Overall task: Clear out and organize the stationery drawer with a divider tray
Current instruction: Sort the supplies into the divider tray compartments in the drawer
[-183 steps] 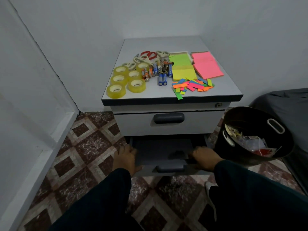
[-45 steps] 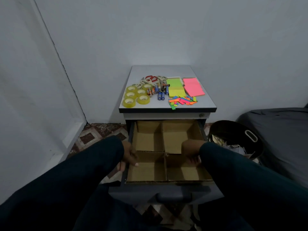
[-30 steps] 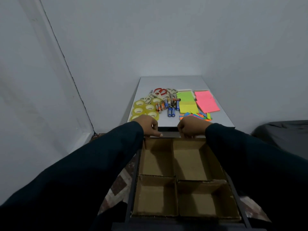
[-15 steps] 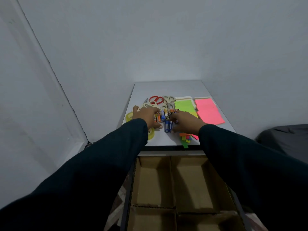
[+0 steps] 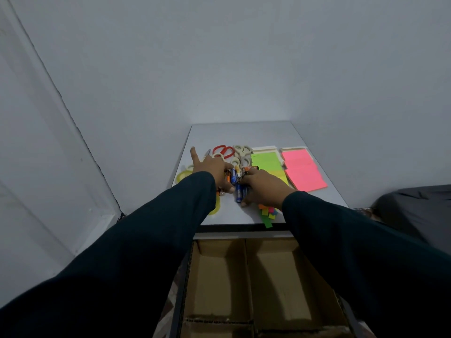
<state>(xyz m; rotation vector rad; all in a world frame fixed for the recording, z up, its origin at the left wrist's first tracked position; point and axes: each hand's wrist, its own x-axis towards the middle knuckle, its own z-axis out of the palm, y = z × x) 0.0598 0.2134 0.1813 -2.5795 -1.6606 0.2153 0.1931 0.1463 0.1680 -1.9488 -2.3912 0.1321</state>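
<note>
Gathering the batteries (image 5: 234, 177) between both hands (image 5: 211, 170) (image 5: 264, 187), each grip half-curled round them, some could be rolled off the table (image 5: 244, 132) past the tray (image 5: 219, 272).

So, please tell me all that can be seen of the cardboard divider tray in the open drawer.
The cardboard divider tray looks like plain brown corrugated board. It sits inside the pulled-out drawer below the cabinet top. Upright walls split it into compartments: two at the back, and the edges of two more in front, cut off by the picture. Every compartment that shows holds nothing. Both sleeves pass above it; whether they touch it I cannot tell.
</note>
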